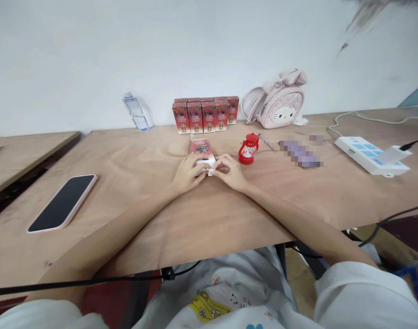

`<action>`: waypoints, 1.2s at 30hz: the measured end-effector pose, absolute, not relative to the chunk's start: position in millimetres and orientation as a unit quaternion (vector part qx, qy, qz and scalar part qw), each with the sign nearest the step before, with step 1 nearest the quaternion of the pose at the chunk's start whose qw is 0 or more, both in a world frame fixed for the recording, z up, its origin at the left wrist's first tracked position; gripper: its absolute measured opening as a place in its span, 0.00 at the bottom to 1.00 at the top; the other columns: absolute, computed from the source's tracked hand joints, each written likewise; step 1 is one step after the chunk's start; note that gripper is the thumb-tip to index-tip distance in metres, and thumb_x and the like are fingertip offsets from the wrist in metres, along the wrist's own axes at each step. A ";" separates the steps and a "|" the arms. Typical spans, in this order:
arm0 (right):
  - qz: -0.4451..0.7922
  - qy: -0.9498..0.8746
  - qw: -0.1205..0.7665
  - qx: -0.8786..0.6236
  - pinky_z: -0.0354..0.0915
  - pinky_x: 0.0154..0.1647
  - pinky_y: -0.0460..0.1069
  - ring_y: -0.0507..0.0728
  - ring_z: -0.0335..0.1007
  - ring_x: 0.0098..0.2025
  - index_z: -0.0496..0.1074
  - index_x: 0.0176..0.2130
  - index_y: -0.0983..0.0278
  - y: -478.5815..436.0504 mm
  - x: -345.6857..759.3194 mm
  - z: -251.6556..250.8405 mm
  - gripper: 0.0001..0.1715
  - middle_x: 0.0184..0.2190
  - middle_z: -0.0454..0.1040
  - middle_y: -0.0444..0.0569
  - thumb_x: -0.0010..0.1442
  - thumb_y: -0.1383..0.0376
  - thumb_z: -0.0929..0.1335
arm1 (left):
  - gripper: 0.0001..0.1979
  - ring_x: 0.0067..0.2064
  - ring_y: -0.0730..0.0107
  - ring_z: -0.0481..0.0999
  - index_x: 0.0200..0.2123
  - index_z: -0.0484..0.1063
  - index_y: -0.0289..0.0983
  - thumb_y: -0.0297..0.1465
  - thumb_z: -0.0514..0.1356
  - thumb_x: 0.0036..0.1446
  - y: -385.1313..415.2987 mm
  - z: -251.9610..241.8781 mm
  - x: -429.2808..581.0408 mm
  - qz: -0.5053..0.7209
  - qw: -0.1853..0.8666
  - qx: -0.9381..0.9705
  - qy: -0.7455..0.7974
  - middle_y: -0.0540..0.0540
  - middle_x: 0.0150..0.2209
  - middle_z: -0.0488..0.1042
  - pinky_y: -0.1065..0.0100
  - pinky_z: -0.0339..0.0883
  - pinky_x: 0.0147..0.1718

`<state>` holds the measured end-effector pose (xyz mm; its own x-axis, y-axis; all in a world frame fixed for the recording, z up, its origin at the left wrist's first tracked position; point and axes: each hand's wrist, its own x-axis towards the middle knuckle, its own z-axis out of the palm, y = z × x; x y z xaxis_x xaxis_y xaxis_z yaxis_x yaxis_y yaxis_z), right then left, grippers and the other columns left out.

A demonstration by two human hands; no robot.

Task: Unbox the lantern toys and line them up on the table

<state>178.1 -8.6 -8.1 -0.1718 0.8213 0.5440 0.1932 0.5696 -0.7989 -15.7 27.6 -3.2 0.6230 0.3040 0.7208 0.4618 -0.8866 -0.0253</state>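
A small red printed cardboard box lies on the wooden table with its white end toward me. My left hand is closed around the left side of that end. The fingertips of my right hand pinch the white end flap from the right. Fingers partly hide the flaps, and I cannot see inside the box. Just right of my right hand, apart from it, a small red lantern with a clear middle stands upright.
Several matching red boxes stand in rows by the wall, between a clear bottle and a pink bag. A phone lies left; a pen, a pixelated patch and a white power strip are right.
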 end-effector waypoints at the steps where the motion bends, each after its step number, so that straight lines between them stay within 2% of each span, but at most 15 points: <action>1: 0.283 -0.711 0.534 -0.361 0.73 0.41 0.51 0.53 0.70 0.39 0.70 0.30 0.63 -8.7 178.2 -8.2 0.16 0.39 0.64 0.48 0.52 0.53 0.72 | 0.07 0.51 0.59 0.69 0.41 0.71 0.39 0.31 0.55 0.61 27.4 -3.1 -15.7 -0.375 0.106 -0.895 -0.217 0.41 0.49 0.70 0.57 0.65 0.49; 7: 0.166 -0.762 0.498 -0.380 0.69 0.45 0.51 0.53 0.70 0.39 0.70 0.31 0.63 -11.9 179.5 -6.6 0.10 0.37 0.66 0.48 0.57 0.58 0.69 | 0.08 0.49 0.60 0.69 0.40 0.73 0.41 0.34 0.55 0.62 27.9 -4.6 -17.1 -0.341 0.114 -0.899 -0.249 0.42 0.49 0.71 0.58 0.65 0.46; 12: 0.102 -0.785 0.470 -0.390 0.66 0.48 0.51 0.56 0.68 0.43 0.70 0.33 0.62 -13.1 179.3 -7.1 0.10 0.36 0.66 0.48 0.59 0.58 0.67 | 0.09 0.48 0.60 0.69 0.40 0.75 0.42 0.34 0.55 0.63 27.9 -5.3 -17.3 -0.333 0.134 -0.898 -0.253 0.43 0.50 0.71 0.59 0.61 0.43; 17: 0.100 -0.797 0.452 -0.387 0.65 0.48 0.52 0.56 0.68 0.44 0.69 0.35 0.62 -10.3 180.5 -8.8 0.08 0.38 0.66 0.49 0.60 0.59 0.67 | 0.09 0.48 0.58 0.68 0.41 0.74 0.41 0.33 0.56 0.61 25.6 -2.9 -15.8 -0.319 0.140 -0.900 -0.264 0.42 0.51 0.70 0.60 0.59 0.40; 26: 0.160 -0.813 0.451 -0.332 0.67 0.47 0.52 0.55 0.68 0.44 0.69 0.32 0.63 -2.4 192.0 -6.7 0.11 0.39 0.66 0.49 0.57 0.57 0.68 | 0.09 0.47 0.57 0.66 0.42 0.73 0.40 0.31 0.55 0.60 25.0 -3.0 -15.7 -0.317 0.139 -0.901 -0.262 0.42 0.52 0.69 0.59 0.58 0.41; 33: 0.125 -0.785 0.464 -0.391 0.67 0.48 0.53 0.56 0.68 0.43 0.67 0.34 0.62 -6.3 178.7 -11.9 0.09 0.39 0.65 0.49 0.59 0.58 0.66 | 0.11 0.48 0.56 0.66 0.43 0.72 0.39 0.29 0.55 0.56 24.5 -2.8 -13.4 -0.321 0.114 -0.903 -0.264 0.41 0.51 0.68 0.58 0.59 0.43; 36: 0.150 -0.761 0.470 -0.422 0.69 0.45 0.54 0.56 0.70 0.41 0.63 0.39 0.61 -5.1 173.3 -14.8 0.12 0.40 0.67 0.49 0.57 0.59 0.67 | 0.16 0.48 0.55 0.66 0.47 0.69 0.38 0.28 0.56 0.54 24.5 -2.1 -13.0 -0.325 0.088 -0.905 -0.262 0.40 0.52 0.69 0.57 0.59 0.43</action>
<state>173.3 -5.1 -14.8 -0.2027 0.7829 0.5882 0.5007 0.5990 -0.6249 -13.0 24.5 -2.1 0.6517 0.4166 0.6338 0.5304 -0.8477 0.0118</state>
